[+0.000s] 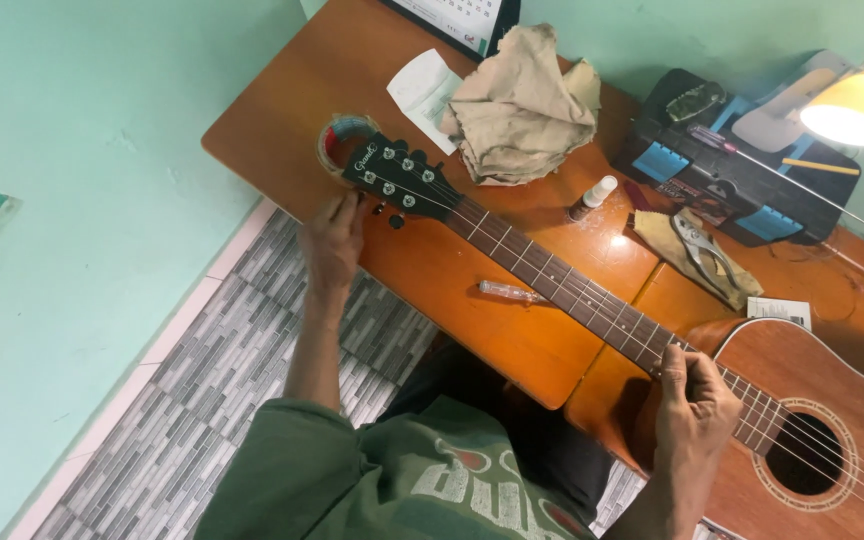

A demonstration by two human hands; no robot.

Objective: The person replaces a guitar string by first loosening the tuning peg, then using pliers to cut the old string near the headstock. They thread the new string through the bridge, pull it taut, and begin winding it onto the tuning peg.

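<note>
A crumpled tan cloth (522, 105) lies beyond the left hand, a small dropper bottle (592, 197) beside it. Beyond the right hand sit pliers (700, 245), a dark toolbox (727, 165) and a lit lamp (857, 105).

Acoustic guitar (652, 340), reddish-brown wood body, lies face-up flat across the table. Its black headstock (392, 178) with silver tuners sits just beside your left hand (332, 240), fingertips at a lower-edge tuning peg. The dark fretted neck runs diagonally to your right hand (692, 400), which rests on the strings just short of the soundhole (804, 452).
</note>
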